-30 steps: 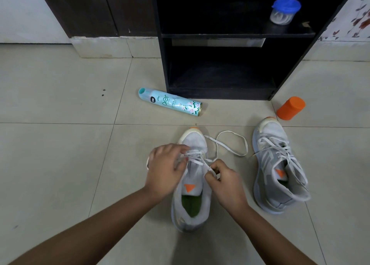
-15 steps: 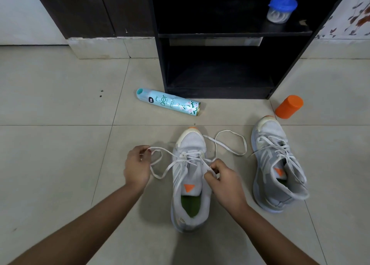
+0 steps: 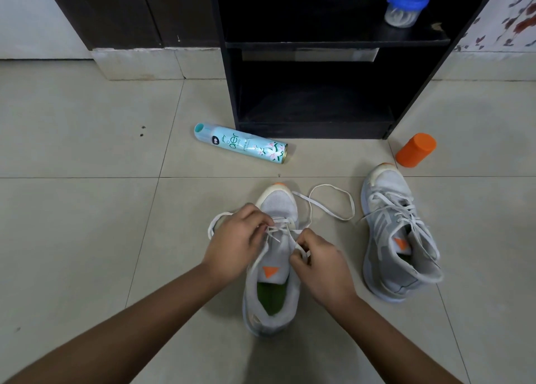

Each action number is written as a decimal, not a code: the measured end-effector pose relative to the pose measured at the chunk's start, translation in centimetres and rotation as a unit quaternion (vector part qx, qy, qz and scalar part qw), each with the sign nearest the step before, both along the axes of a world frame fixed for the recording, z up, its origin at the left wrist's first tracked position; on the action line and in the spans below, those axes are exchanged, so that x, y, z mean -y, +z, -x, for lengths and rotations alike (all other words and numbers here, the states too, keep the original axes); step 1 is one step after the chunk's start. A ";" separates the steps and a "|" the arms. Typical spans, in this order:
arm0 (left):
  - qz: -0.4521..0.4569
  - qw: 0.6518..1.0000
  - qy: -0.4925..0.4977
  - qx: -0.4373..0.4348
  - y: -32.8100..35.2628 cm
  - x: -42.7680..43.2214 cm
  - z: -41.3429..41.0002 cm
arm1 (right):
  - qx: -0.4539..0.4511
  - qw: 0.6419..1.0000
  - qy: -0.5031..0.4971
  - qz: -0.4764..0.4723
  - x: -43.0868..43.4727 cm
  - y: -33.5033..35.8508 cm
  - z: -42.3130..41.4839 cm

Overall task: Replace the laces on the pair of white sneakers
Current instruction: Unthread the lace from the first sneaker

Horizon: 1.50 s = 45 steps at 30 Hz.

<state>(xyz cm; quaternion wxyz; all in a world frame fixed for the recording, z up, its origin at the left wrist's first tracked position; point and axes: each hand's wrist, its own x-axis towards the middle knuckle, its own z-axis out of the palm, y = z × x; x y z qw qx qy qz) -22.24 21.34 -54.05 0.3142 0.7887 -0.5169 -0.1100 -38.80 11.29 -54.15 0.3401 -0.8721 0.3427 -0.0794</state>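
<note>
A white sneaker (image 3: 274,279) with an orange tongue mark and green insole stands on the tiled floor in front of me, toe pointing away. Its white lace (image 3: 330,202) is threaded through the front eyelets, with one end looping over the floor to the right. My left hand (image 3: 235,240) pinches the lace at the shoe's left side, a loop trailing behind the knuckles. My right hand (image 3: 322,264) pinches the lace at the right eyelets. The second white sneaker (image 3: 397,235) stands to the right, laced loosely.
A teal spray can (image 3: 242,143) lies on the floor beyond the shoe. An orange capped container (image 3: 415,150) stands by the black shelf unit (image 3: 313,93). A blue-lidded clear jar (image 3: 404,6) sits on the shelf. Dark cabinet doors stand at back left.
My left hand, which had pulled the lace out to the left, has come back to the shoe's eyelets. My right hand has stayed at the right eyelets.
</note>
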 end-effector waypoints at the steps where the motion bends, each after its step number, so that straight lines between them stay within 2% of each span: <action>1: -0.005 1.000 -0.001 -0.031 -0.3 -0.4 -0.3 | -0.001 1.000 0.005 0.008 -0.1 0.1 0.0; 3: -0.052 0.996 -0.022 -0.073 -0.9 -1.1 -0.8 | -0.006 1.000 0.013 0.017 -0.2 0.2 0.0; 5: -0.089 0.993 -0.020 -0.071 -1.3 -1.6 -0.9 | -0.012 1.000 0.018 0.018 -0.3 0.3 -0.1; 8: -0.079 0.994 0.053 -0.052 -1.6 -2.2 -1.2 | -0.026 0.999 0.013 0.013 -0.2 0.5 -0.2; 10: -0.055 0.986 0.124 -0.097 -1.9 -2.5 -1.9 | -0.031 0.999 0.014 0.008 0.0 0.7 -0.2; 12: -0.040 0.959 0.207 -0.190 -2.3 -2.7 -2.9 | -0.030 0.999 0.014 0.004 0.0 0.9 -0.2; 15: -0.021 0.874 0.323 -0.361 -2.6 -3.1 -3.6 | -0.034 0.999 0.010 0.001 0.0 0.8 -0.1; 16: -0.026 0.850 0.352 -0.392 -2.7 -3.2 -3.7 | -0.039 0.999 0.012 0.003 0.0 0.8 0.0; 17: -0.040 0.843 0.367 -0.391 -2.9 -3.3 -3.8 | -0.041 0.999 0.013 0.004 -0.1 0.8 0.0; 20: -0.052 0.904 0.346 -0.245 -2.3 -3.0 -3.2 | -0.017 1.000 -0.009 -0.003 0.1 1.1 -0.3; 22: -0.004 0.953 0.268 -0.143 -0.9 -2.1 -1.8 | 0.012 1.000 -0.022 -0.009 0.4 1.4 -0.9; 24: -0.036 0.977 0.187 -0.094 0.9 -0.8 -0.5 | 0.029 0.999 -0.012 -0.008 1.1 1.6 -1.9; 27: -0.192 0.970 0.117 -0.097 2.1 0.8 0.5 | -0.012 0.999 0.026 -0.027 1.8 0.9 -4.0; 29: -0.237 0.962 0.109 -0.081 2.0 1.4 0.4 | -0.050 0.998 0.041 -0.023 1.9 0.4 -4.9; 33: -0.215 0.963 0.107 -0.124 1.5 1.3 -0.4 | -0.081 0.992 0.064 0.077 1.1 -0.5 -4.7; 38: -0.121 0.957 0.123 -0.234 0.4 0.5 -0.6 | -0.028 0.974 0.063 0.214 0.0 -1.6 -4.6; 42: -0.096 0.959 0.121 -0.235 -0.1 0.2 -0.5 | -0.001 0.970 0.075 0.230 0.1 -1.6 -5.3; 45: -0.088 0.953 0.141 -0.252 -0.5 0.1 -0.4 | 0.018 0.982 0.062 0.176 0.5 -1.7 -5.1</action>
